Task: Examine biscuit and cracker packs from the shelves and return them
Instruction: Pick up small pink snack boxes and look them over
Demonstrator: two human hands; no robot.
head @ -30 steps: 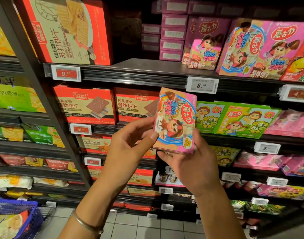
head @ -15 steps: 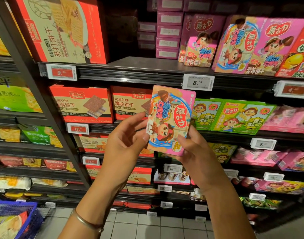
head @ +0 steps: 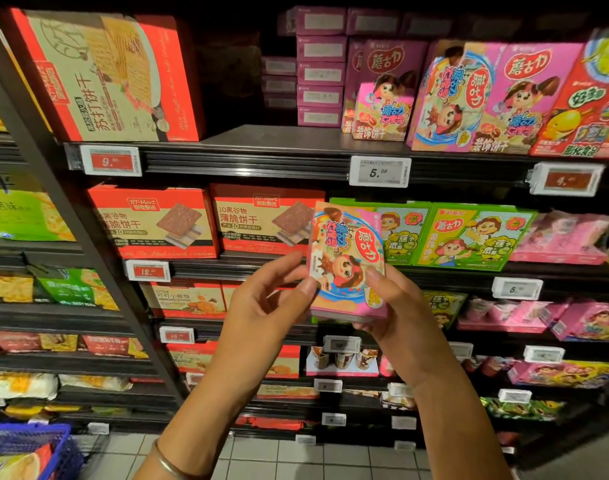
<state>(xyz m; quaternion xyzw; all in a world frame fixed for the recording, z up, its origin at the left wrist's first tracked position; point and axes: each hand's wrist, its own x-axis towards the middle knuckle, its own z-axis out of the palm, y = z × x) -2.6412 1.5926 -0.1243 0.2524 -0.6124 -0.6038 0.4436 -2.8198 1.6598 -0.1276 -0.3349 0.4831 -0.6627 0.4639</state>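
Both left hand and right hand pinch a small pink cardboard biscuit box by its edges (likely light, crushable).

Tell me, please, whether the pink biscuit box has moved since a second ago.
Yes: the pink biscuit box sank; its top is now below the white price tag it reached before.

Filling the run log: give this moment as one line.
examine | left hand: holds pink biscuit box | right hand: grips it | not yet shelved
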